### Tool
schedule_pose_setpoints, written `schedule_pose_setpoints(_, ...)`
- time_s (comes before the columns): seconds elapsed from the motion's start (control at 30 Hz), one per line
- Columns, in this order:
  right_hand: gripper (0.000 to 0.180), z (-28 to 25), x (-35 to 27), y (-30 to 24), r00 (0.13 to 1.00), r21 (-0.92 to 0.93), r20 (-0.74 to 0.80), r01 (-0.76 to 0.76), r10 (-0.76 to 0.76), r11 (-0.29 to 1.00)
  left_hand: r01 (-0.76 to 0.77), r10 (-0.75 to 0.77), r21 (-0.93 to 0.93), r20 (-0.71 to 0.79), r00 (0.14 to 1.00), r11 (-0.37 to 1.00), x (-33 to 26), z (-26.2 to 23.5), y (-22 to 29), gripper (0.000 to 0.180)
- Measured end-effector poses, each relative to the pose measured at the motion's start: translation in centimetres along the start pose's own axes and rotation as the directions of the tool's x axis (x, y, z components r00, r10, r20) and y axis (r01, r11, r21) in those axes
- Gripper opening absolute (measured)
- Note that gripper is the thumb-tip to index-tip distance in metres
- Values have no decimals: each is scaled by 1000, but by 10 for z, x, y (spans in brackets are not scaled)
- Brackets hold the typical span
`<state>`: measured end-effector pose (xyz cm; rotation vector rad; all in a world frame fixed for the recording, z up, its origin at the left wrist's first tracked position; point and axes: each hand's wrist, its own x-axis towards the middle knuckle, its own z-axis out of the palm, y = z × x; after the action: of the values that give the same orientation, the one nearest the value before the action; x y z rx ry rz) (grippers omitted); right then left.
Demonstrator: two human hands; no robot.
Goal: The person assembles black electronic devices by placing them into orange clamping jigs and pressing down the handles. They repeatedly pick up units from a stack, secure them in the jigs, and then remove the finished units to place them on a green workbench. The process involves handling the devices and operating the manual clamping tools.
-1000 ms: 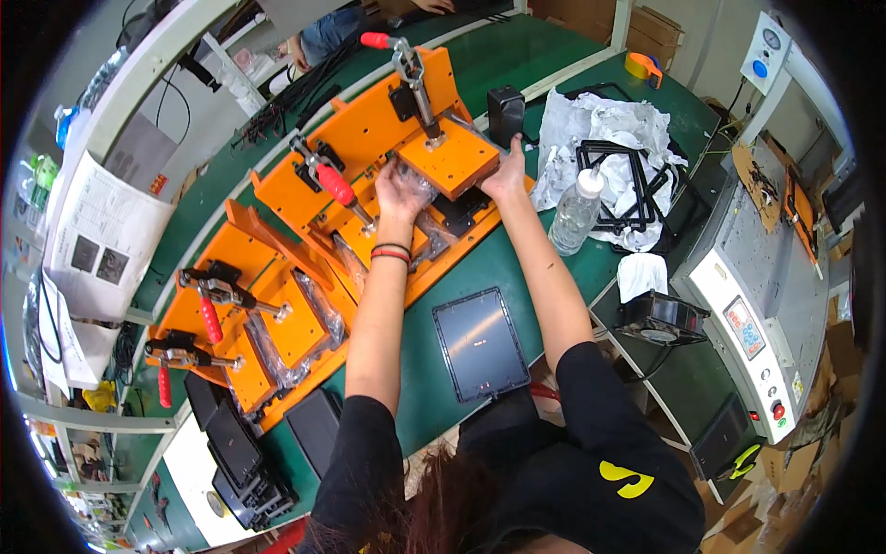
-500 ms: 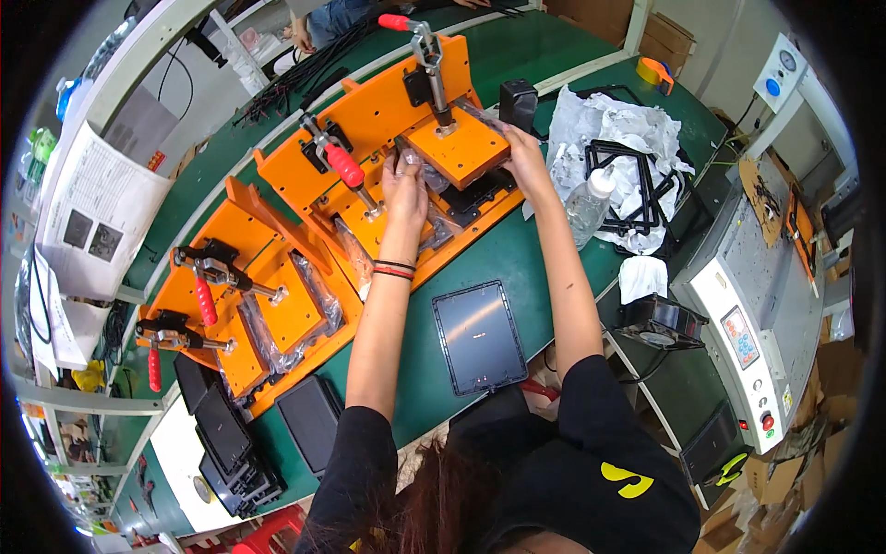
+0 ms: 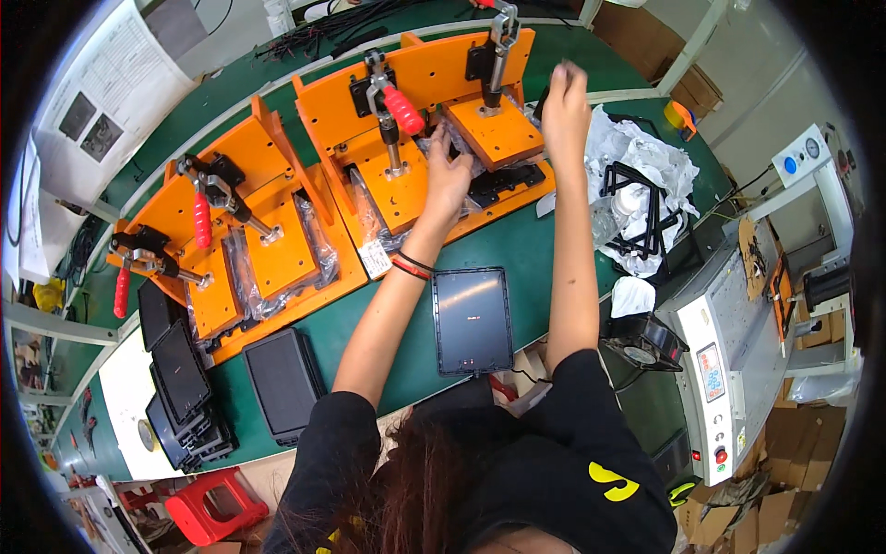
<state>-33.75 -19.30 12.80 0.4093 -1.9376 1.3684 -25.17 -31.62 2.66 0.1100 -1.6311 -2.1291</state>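
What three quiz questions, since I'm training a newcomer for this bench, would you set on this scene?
1. Multiple choice: What lies on the green table between the forearms?
A) a red stool
B) a black panel
C) a clear bottle

2. Count: How many clamps are mounted on the orange fixtures?

3. True or false: The right hand appears higher in the picture than the left hand.

Key: 1. B. 2. Four. 3. True.
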Motion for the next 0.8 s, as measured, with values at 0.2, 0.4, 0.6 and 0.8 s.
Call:
schedule_pose_setpoints(0.2,77,59,118,-52,794,218,590,-329,144,919,-39,38,91,15,999,995,-5,-5,-13,68)
schedule_pose_setpoints(0.4,62,56,154,-52,517,-51,830,-301,208,952,-23,22,172,5,1000,985,-17,2,-5,65)
schedule_pose_setpoints(0.6,54,52,146,-81,674,185,721,-411,161,893,-154,182,427,-25,983,891,-28,-14,-14,60)
schedule_pose_setpoints(0.8,46,-23,168,-126,898,-35,319,332,-304,943,-210,260,202,-267,928,957,-112,15,47,45)
